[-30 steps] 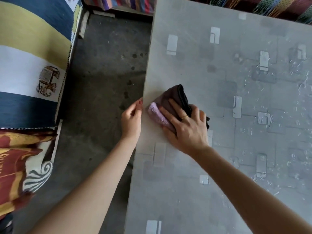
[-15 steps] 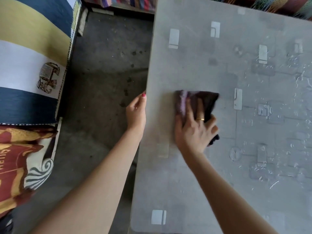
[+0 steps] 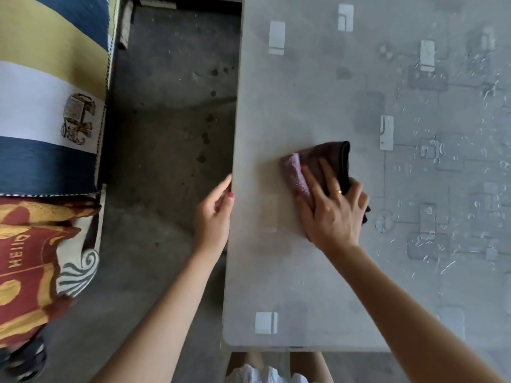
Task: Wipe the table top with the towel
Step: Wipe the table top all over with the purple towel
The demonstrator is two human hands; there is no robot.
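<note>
I am in a home, in what looks like a living room. My table (image 3: 304, 106) wears a grey patterned plastic cover, and it stands on a bare concrete floor (image 3: 166, 134). Beside it is a seat draped in a striped cloth with an elephant print (image 3: 41, 92) and a red and gold cushion (image 3: 30, 261).

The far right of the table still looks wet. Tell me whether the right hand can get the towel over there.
Probably yes: the right hand presses the folded dark purple towel, and nothing stands on the grey patterned table top between.
</note>
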